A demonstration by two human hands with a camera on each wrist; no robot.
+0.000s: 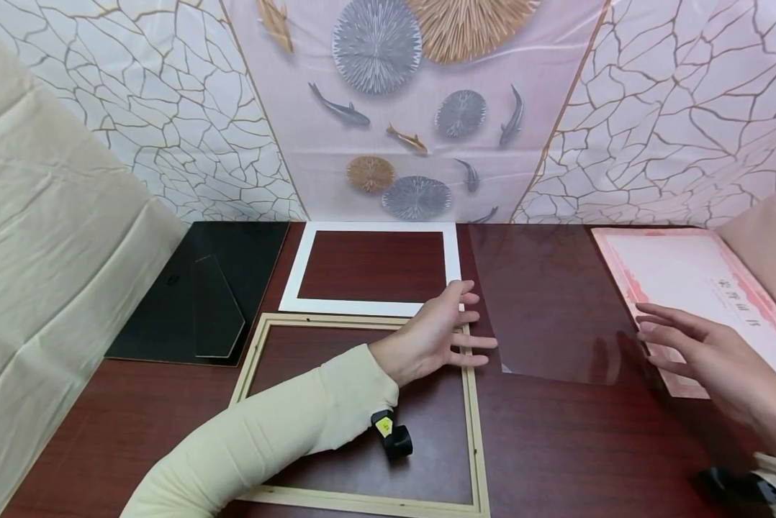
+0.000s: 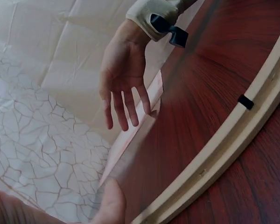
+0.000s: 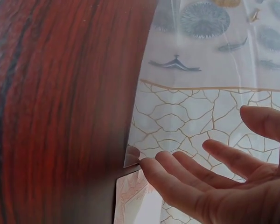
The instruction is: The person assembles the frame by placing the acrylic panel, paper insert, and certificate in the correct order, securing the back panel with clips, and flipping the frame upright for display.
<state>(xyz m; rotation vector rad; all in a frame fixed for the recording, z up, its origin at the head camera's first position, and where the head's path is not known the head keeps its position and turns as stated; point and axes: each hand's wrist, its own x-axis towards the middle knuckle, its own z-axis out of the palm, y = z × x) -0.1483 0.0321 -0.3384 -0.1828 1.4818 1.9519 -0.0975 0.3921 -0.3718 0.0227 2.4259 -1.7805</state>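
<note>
My left hand (image 1: 433,334) hovers with spread fingers over the right bar of a pale wooden picture frame (image 1: 477,432). Its fingertips point towards a clear plastic sheet (image 1: 543,295) lying on the table. The right hand (image 1: 705,352), fingers extended, is at the sheet's near right corner, above the edge of a pink-bordered certificate (image 1: 679,266). In the right wrist view its little-finger side (image 3: 172,186) is by the sheet's corner; whether they touch, I cannot tell. Neither hand grips anything. Behind the frame lies a white mat border (image 1: 362,308).
At the left lies a black backing board (image 1: 252,252) with a stand flap (image 1: 216,309). A dark red wood-grain table (image 1: 135,432) carries everything. Patterned cloth (image 1: 200,108) hangs at the back, and a cream cloth (image 1: 51,252) slopes along the left side.
</note>
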